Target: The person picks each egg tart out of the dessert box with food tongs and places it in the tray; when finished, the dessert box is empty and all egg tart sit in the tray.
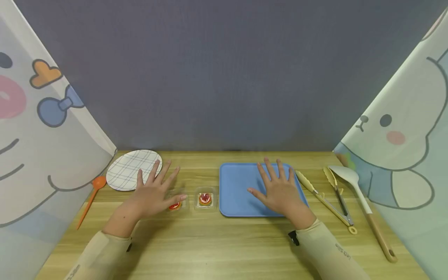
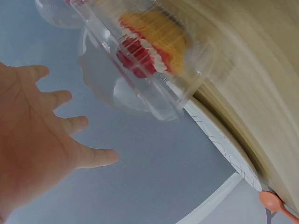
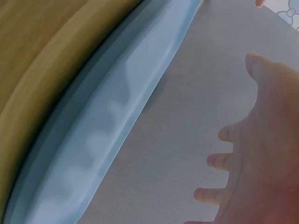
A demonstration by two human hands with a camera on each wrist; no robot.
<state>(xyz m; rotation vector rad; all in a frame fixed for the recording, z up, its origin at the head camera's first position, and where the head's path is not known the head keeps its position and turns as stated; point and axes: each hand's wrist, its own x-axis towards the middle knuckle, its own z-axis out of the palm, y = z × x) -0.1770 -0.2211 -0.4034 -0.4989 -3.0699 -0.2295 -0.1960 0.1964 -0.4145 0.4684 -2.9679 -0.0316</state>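
The checked plate (image 1: 131,171) lies ahead and left of my left hand (image 1: 151,197), which hovers wide-spread and holds nothing. Its thumb partly hides a boxed tart (image 1: 175,206); a second tart (image 1: 205,199) sits just right of that. My right hand (image 1: 279,191), likewise spread with nothing in it, hovers above the blue tray (image 1: 239,186); tongs (image 1: 329,205) lie right of it.

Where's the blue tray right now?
In the head view, the blue tray lies right of centre on the table, between the boxed tart and the tongs, below the right hand.
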